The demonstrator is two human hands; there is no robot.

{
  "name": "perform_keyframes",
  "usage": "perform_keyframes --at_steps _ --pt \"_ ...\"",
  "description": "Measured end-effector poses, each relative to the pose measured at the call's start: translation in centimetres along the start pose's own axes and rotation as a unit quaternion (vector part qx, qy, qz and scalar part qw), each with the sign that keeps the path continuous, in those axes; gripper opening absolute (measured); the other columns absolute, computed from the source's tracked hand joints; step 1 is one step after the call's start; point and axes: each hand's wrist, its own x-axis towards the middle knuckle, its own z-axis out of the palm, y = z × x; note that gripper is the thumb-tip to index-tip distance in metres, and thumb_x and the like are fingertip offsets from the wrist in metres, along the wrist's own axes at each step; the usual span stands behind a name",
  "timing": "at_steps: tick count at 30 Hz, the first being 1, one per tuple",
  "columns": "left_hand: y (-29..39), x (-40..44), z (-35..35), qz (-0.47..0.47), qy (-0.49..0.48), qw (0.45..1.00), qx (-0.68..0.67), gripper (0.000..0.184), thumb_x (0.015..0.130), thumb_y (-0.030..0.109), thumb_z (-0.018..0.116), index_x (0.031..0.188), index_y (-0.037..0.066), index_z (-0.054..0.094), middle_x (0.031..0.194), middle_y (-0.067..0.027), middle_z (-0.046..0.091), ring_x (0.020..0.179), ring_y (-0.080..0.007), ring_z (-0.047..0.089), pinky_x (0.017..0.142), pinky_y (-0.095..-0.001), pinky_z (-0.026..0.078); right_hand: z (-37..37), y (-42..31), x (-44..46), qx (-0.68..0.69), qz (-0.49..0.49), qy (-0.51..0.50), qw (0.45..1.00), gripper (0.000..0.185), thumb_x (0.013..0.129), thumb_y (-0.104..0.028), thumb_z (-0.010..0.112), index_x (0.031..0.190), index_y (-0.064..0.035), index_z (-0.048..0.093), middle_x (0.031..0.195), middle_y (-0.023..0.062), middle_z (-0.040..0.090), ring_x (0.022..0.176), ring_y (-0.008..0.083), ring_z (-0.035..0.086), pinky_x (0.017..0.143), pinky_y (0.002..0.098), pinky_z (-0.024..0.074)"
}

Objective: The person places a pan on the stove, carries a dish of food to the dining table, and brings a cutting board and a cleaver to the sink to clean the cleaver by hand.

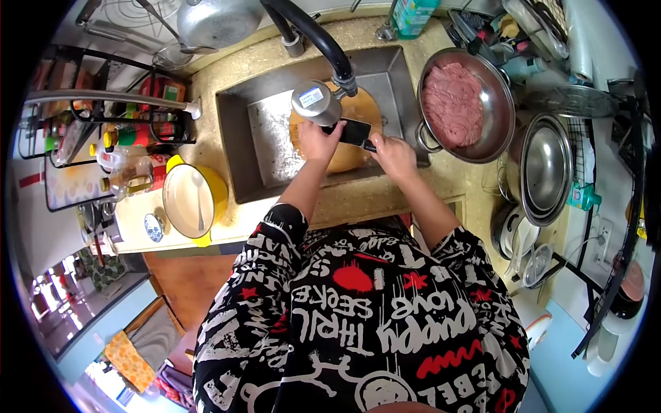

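Over the metal sink (241,148), my left hand (318,141) is closed around the left end of a dark, flat, blade-like object (355,132). My right hand (394,157) grips the same object at its right end, with its fingers closed. Just above my left hand is a silver cylinder (317,102) with a white and blue label, under the black faucet (334,51). Beneath both hands a round wooden board (348,162) lies in the sink. The cylinder hides part of the board, and what the cylinder is attached to cannot be made out.
Right of the sink, a steel pan (499,103) holds ground meat (452,103); steel bowls (546,168) stand beyond it. A yellow pot (219,196) with a spoon and several bottles (131,175) are on the left. Green bottle (413,17) behind the sink.
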Motion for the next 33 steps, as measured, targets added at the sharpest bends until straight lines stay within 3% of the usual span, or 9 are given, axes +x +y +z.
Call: perform_keyframes --at_steps 8,14,17,20,23,26,27,30,33 --pt "-2.2 0.4 1.8 0.026 0.050 0.998 0.027 0.037 0.078 0.037 0.079 0.091 0.003 0.072 0.101 -0.0167 0.063 0.097 -0.0376 0.054 0.089 -0.0466 0.045 0.3 0.1 -0.2 0.007 -0.011 -0.002 1.000 0.037 0.078 -0.017 0.079 0.100 -0.0106 0.050 0.083 0.0079 0.066 0.074 0.0298 0.067 0.063 0.0431 0.0526" --pt "-0.2 -0.2 0.1 0.003 0.005 1.000 0.031 0.031 0.078 0.030 0.076 0.091 0.003 0.068 0.104 -0.0169 0.062 0.099 -0.0388 0.054 0.091 -0.0475 0.045 0.4 0.2 -0.3 0.014 -0.012 0.000 1.000 0.038 0.078 -0.017 0.079 0.100 -0.0102 0.050 0.084 0.0085 0.066 0.075 0.0306 0.067 0.065 0.0438 0.0527" --pt "-1.9 0.1 1.4 0.000 0.021 1.000 0.023 0.033 0.081 0.028 0.074 0.097 0.001 0.064 0.105 -0.0177 0.061 0.100 -0.0388 0.054 0.092 -0.0495 0.044 0.4 0.2 -0.3 0.015 -0.013 -0.001 1.000 0.037 0.078 -0.017 0.079 0.099 -0.0103 0.049 0.085 0.0086 0.066 0.075 0.0308 0.067 0.065 0.0439 0.0527" --pt "-3.1 0.0 1.9 0.013 0.055 0.995 0.087 0.038 0.087 0.027 0.070 0.110 -0.001 0.062 0.116 -0.0209 0.061 0.112 -0.0405 0.054 0.100 -0.0505 0.041 0.3 0.2 -0.4 0.024 -0.004 0.019 1.000 0.038 0.078 -0.018 0.080 0.100 -0.0106 0.049 0.082 0.0096 0.066 0.074 0.0319 0.066 0.063 0.0446 0.0522" --pt "-2.4 -1.2 2.2 0.057 0.053 0.990 0.114 0.049 0.092 0.028 0.065 0.127 -0.004 0.056 0.132 -0.0250 0.057 0.129 -0.0415 0.048 0.111 -0.0520 0.035 -0.1 -0.1 -0.2 0.042 0.024 0.038 0.998 0.039 0.078 -0.019 0.081 0.100 -0.0110 0.049 0.076 0.0111 0.065 0.069 0.0338 0.066 0.060 0.0459 0.0512" --pt "-0.9 -2.9 2.6 0.150 0.070 0.974 0.152 0.046 0.098 0.030 0.059 0.133 0.001 0.055 0.132 -0.0222 0.058 0.127 -0.0418 0.049 0.111 -0.0529 0.034 -1.0 -0.3 0.1 0.018 0.058 -0.007 0.998 0.040 0.078 -0.020 0.081 0.100 -0.0105 0.049 0.081 0.0117 0.067 0.072 0.0335 0.068 0.061 0.0456 0.0525" --pt "0.0 -3.7 2.4 0.114 -0.023 0.982 0.150 0.054 0.099 0.032 0.056 0.141 -0.001 0.049 0.146 -0.0216 0.050 0.137 -0.0400 0.043 0.117 -0.0532 0.028 -1.0 -0.2 0.1 0.003 0.070 -0.032 0.997 0.041 0.078 -0.020 0.081 0.101 -0.0102 0.048 0.085 0.0117 0.068 0.074 0.0330 0.069 0.063 0.0452 0.0534" --pt "2.2 -5.2 2.4 0.185 -0.043 0.980 0.062 0.055 0.100 0.031 0.055 0.144 0.000 0.046 0.152 -0.0215 0.044 0.142 -0.0394 0.039 0.119 -0.0523 0.026 -0.1 0.4 0.1 0.030 0.034 0.037 0.998 0.040 0.078 -0.022 0.081 0.101 -0.0122 0.050 0.071 0.0118 0.063 0.064 0.0354 0.065 0.054 0.0467 0.0494" --pt "1.8 -4.6 1.6 0.203 -0.100 0.973 0.042 0.053 0.101 0.029 0.053 0.147 0.003 0.045 0.155 -0.0215 0.040 0.145 -0.0383 0.035 0.120 -0.0512 0.024 0.0 0.6 -0.1 0.043 0.040 0.038 0.998 0.040 0.078 -0.022 0.082 0.100 -0.0121 0.050 0.071 0.0112 0.064 0.064 0.0347 0.066 0.055 0.0466 0.0498"
